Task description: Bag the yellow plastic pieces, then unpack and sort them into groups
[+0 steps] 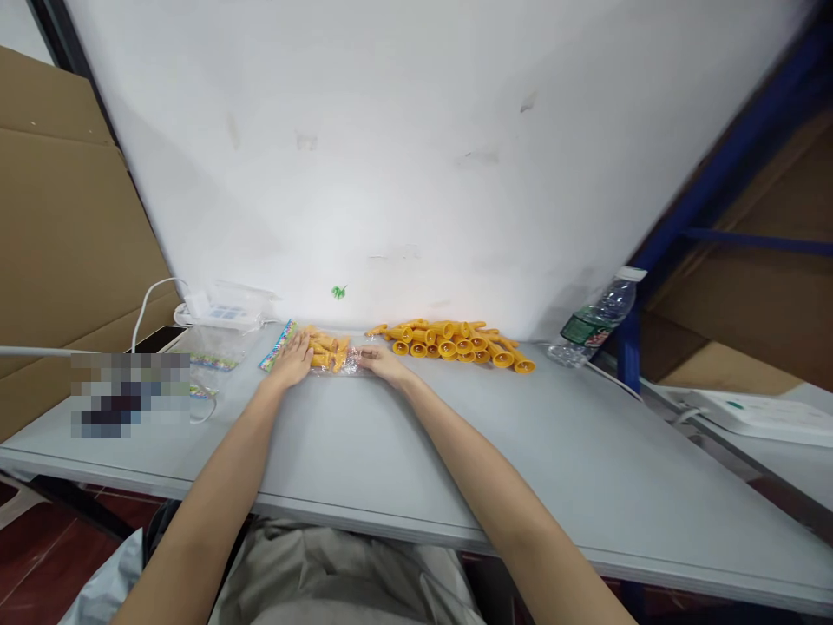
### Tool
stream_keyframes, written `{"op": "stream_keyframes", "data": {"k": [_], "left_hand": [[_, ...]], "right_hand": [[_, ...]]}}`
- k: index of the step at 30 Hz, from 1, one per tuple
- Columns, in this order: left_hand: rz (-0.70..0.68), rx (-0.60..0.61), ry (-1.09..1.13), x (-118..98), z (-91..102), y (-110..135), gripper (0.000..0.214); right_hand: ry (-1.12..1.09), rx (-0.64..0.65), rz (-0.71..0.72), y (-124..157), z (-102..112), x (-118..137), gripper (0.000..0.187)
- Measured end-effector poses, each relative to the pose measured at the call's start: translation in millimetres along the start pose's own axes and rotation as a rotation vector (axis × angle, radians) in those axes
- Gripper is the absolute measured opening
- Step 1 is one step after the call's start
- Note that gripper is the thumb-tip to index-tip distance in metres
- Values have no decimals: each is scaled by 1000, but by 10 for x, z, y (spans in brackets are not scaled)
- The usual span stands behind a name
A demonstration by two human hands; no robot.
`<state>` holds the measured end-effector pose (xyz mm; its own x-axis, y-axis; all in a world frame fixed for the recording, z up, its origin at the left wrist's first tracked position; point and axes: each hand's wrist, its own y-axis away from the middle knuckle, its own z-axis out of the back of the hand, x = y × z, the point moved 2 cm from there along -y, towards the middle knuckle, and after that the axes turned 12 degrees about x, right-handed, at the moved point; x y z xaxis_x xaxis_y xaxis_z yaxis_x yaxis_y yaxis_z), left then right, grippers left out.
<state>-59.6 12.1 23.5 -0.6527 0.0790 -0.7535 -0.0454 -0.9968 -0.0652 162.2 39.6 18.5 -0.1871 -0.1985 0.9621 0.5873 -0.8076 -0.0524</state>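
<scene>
My left grip (292, 360) lies flat with its fingers extended over the left part of a clear bag (339, 354) of yellow-orange plastic pieces, near the centre of the frame; my right grip (385, 364) has curled fingers at the bag's right end, though I cannot tell whether they pinch the film. A colourful header (278, 345) shows beyond my left fingers. Just right of my right grip, a pile of yellow-orange tubes (449, 341) hems in that side, open ends mostly toward me. Behind bag and pile, a white panel (416, 165) closes off the far edge of the grey surface (364, 451). Left of the bag lie clear packets (218, 347), a white cable (139, 319) and a pixelated patch hiding whatever is there. Cardboard (58, 226) rises at the left edge; a tilted plastic bottle (602, 317) stands right of centre, before a blue frame (729, 152).
</scene>
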Motion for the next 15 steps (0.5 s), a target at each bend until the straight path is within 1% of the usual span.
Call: {"op": "stream_keyframes", "data": {"k": [2, 3, 6, 7, 8, 9, 10, 13, 15], "left_hand": [[24, 18, -84, -40, 2, 25, 53], [37, 37, -147, -64, 2, 39, 55], [73, 107, -362, -129, -1, 75, 59], [83, 125, -417, -143, -1, 82, 60], [92, 140, -458, -154, 0, 88, 61], [100, 150, -485, -161, 1, 91, 61], [106, 158, -502, -165, 2, 93, 61], [121, 181, -519, -177, 7, 96, 62], [129, 193, -519, -187, 10, 98, 62]], "right_hand": [[116, -103, 30, 24, 45, 15, 23], [199, -191, 44, 42, 79, 38, 25], [538, -546, 59, 148, 214, 144, 33], [661, -646, 45, 192, 257, 177, 36], [775, -713, 13, 233, 294, 200, 37], [868, -750, -39, 266, 326, 211, 38], [938, -751, -101, 289, 351, 211, 39], [1044, -664, -269, 306, 391, 179, 39], [1073, -624, -323, 287, 408, 169, 38]]}}
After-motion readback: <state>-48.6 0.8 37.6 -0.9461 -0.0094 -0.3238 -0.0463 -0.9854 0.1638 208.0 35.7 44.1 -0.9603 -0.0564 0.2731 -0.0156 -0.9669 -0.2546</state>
